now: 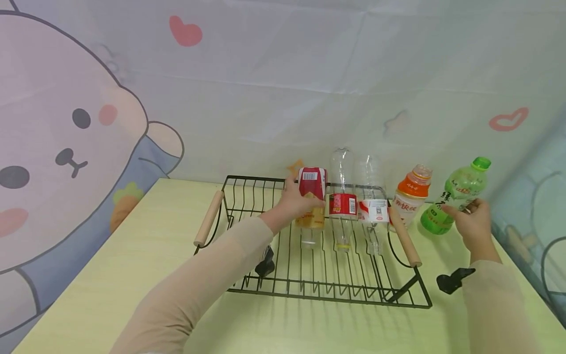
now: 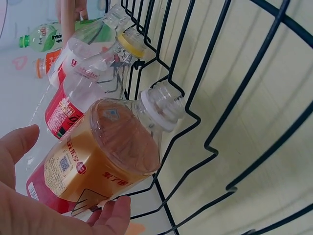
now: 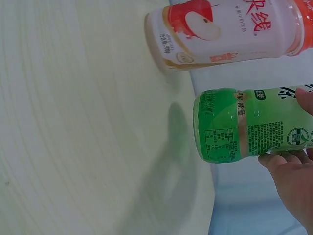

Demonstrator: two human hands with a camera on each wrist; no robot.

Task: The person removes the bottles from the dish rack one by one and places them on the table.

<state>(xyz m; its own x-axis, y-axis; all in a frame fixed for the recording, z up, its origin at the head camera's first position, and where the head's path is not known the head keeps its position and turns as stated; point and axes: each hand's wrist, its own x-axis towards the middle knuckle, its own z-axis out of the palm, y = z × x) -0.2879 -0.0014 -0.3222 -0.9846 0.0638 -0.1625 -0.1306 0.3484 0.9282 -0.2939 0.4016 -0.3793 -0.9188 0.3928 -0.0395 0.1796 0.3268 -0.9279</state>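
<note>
My left hand (image 1: 293, 204) curls round a bottle with a red and gold label (image 2: 73, 169), which leans neck-down in the black wire rack (image 1: 325, 291). In the left wrist view its fingertips (image 2: 117, 213) lie along the bottle's side, and the thumb stands out from it. My right hand (image 1: 475, 223) grips a green bottle (image 1: 464, 189) with a green cap, held tilted at the right, its base over the table. Beside it stands a white bottle with an orange band (image 1: 413, 189), without a cap.
Two clear bottles, one red-labelled (image 1: 342, 204) and one white-labelled (image 1: 375, 210), lean neck-down in the rack. Wooden handles (image 1: 209, 219) flank the rack on both sides. It sits on a pale wooden table (image 1: 177, 206), with a printed cloth (image 1: 265, 98) hanging behind.
</note>
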